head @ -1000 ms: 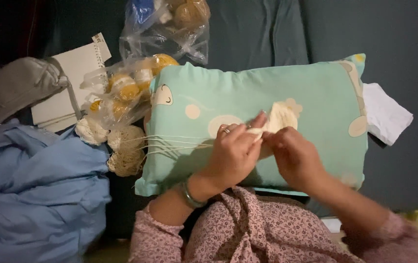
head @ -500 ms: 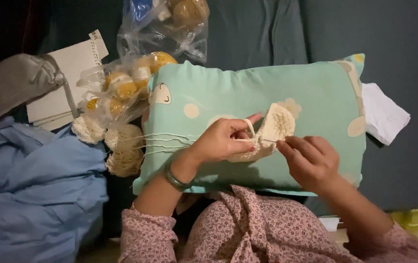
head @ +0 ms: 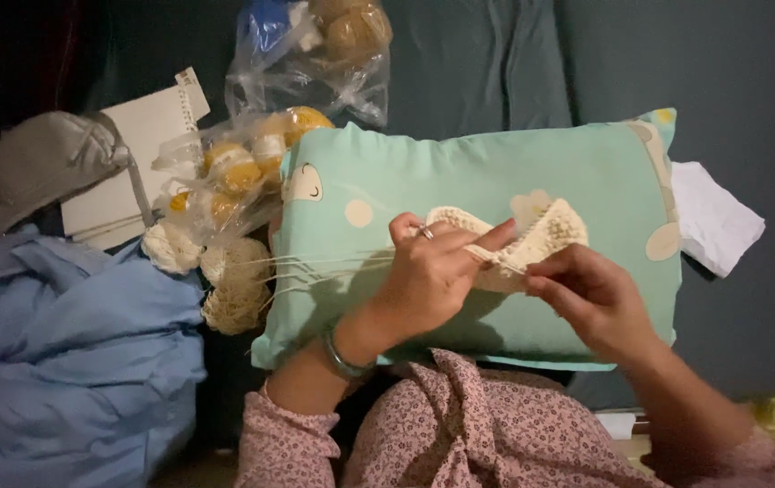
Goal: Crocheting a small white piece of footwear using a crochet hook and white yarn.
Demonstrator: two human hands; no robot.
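Note:
A cream crocheted piece (head: 546, 233) is held over a mint green pillow (head: 460, 172) on my lap. My left hand (head: 433, 271), with a ring and a wrist bangle, pinches the piece's left edge. My right hand (head: 591, 294) grips its lower right side; a thin hook may sit between the fingers, but I cannot make it out clearly. Several cream yarn strands (head: 315, 269) run left across the pillow to cream yarn balls (head: 225, 280).
Clear plastic bags of yellow and cream yarn (head: 243, 167) lie left of the pillow, another bag (head: 324, 45) behind. A white notebook (head: 135, 154), a grey cap (head: 40, 163), blue cloth (head: 62, 352) and a white cloth (head: 713, 221) surround the pillow on a dark green sheet.
Both hands have shifted slightly and turned the crocheted piece; it now spreads wider between them. The left hand has drawn the strands along the pillow.

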